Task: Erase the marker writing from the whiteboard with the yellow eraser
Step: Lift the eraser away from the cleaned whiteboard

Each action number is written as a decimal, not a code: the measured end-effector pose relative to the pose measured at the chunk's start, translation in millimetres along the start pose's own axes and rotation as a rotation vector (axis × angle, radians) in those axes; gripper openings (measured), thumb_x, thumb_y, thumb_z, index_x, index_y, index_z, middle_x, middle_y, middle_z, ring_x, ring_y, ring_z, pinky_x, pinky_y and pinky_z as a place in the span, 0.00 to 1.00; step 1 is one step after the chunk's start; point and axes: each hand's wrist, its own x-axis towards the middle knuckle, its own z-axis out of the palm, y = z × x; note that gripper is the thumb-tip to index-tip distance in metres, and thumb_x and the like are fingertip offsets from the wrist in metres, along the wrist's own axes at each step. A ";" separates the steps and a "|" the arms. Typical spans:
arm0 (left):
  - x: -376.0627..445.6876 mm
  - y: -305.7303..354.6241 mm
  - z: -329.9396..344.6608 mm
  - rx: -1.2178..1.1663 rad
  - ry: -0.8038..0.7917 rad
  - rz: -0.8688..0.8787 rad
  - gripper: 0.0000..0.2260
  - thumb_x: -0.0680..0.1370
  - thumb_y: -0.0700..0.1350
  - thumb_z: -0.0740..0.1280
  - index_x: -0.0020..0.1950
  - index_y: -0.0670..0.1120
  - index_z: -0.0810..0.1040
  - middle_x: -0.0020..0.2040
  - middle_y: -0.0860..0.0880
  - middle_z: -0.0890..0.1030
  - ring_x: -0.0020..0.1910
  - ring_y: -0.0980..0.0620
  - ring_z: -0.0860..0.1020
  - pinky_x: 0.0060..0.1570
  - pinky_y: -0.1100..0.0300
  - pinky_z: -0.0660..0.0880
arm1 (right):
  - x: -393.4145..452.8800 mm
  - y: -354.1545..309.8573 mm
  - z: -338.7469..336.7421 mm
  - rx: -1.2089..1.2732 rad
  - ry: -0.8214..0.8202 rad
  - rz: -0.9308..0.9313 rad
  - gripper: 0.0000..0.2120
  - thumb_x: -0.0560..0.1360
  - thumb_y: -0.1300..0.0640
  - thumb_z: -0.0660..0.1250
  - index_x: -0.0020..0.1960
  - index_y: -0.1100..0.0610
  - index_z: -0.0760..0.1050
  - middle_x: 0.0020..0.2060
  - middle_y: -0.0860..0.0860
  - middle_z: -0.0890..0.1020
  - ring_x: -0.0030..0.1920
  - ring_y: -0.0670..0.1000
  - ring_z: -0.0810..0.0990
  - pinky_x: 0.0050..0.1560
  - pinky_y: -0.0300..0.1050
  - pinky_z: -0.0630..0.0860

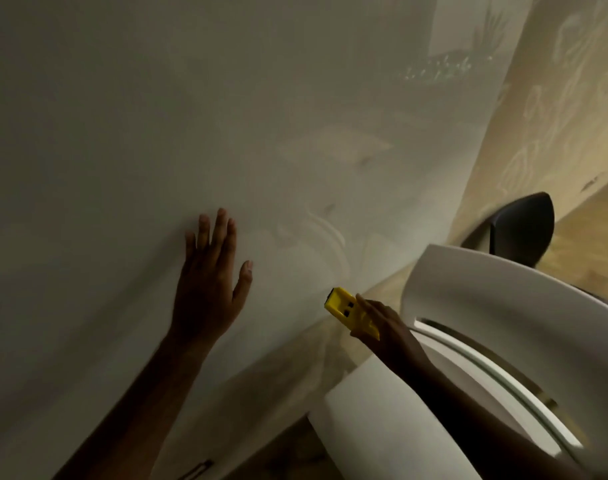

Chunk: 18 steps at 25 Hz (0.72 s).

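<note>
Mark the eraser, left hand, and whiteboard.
eraser (344, 308), head view, yellow top face.
left hand (205, 282), head view, back of hand.
whiteboard (157, 116), head view, bare surface.

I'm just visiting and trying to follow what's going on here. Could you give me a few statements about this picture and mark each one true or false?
1. The right hand holds a yellow eraser. True.
2. The left hand is clenched in a fist. False: it lies open and flat on the whiteboard.
3. The eraser is red. False: it is yellow.
4. A white chair stands to the right of the board. True.
5. Bold dark writing fills the board. False: only faint smudges show.
</note>
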 end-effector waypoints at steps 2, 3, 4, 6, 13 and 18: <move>-23.2 15.2 27.2 -0.029 -0.082 0.034 0.32 0.87 0.54 0.56 0.87 0.37 0.58 0.88 0.39 0.55 0.88 0.37 0.52 0.86 0.40 0.51 | -33.2 22.8 19.7 -0.003 -0.046 0.063 0.43 0.75 0.47 0.79 0.84 0.47 0.61 0.69 0.52 0.80 0.61 0.54 0.81 0.53 0.43 0.78; -34.8 22.3 39.6 -0.033 -0.123 0.059 0.32 0.87 0.54 0.56 0.87 0.38 0.58 0.88 0.40 0.55 0.88 0.37 0.52 0.86 0.40 0.52 | -48.7 32.6 29.1 -0.007 -0.093 0.095 0.45 0.74 0.48 0.80 0.84 0.47 0.59 0.67 0.53 0.80 0.59 0.55 0.81 0.51 0.44 0.78; -46.4 29.0 51.9 -0.035 -0.166 0.079 0.32 0.87 0.54 0.57 0.87 0.38 0.58 0.88 0.40 0.55 0.88 0.38 0.53 0.86 0.40 0.53 | -63.4 41.4 37.7 -0.012 -0.152 0.142 0.47 0.74 0.48 0.80 0.84 0.47 0.57 0.67 0.54 0.80 0.58 0.56 0.81 0.50 0.44 0.77; -70.1 40.3 71.7 -0.043 -0.245 0.106 0.32 0.87 0.54 0.57 0.87 0.38 0.58 0.88 0.41 0.55 0.88 0.38 0.53 0.86 0.40 0.54 | -88.8 49.4 50.5 -0.067 -0.246 0.258 0.46 0.76 0.48 0.78 0.85 0.48 0.54 0.69 0.54 0.78 0.60 0.56 0.79 0.53 0.46 0.76; -141.7 61.8 115.6 -0.073 -0.475 0.133 0.32 0.88 0.57 0.53 0.87 0.39 0.59 0.88 0.41 0.57 0.87 0.39 0.56 0.84 0.40 0.59 | -181.1 61.5 88.3 -0.146 -0.641 0.511 0.45 0.82 0.44 0.70 0.86 0.48 0.43 0.77 0.51 0.66 0.72 0.56 0.71 0.66 0.52 0.76; -159.1 63.4 117.2 -0.066 -0.495 0.138 0.32 0.88 0.56 0.54 0.87 0.39 0.59 0.88 0.41 0.58 0.87 0.39 0.56 0.84 0.40 0.58 | -204.1 66.9 96.1 -0.137 -0.717 0.499 0.42 0.82 0.45 0.68 0.86 0.47 0.44 0.79 0.50 0.64 0.74 0.56 0.68 0.68 0.52 0.74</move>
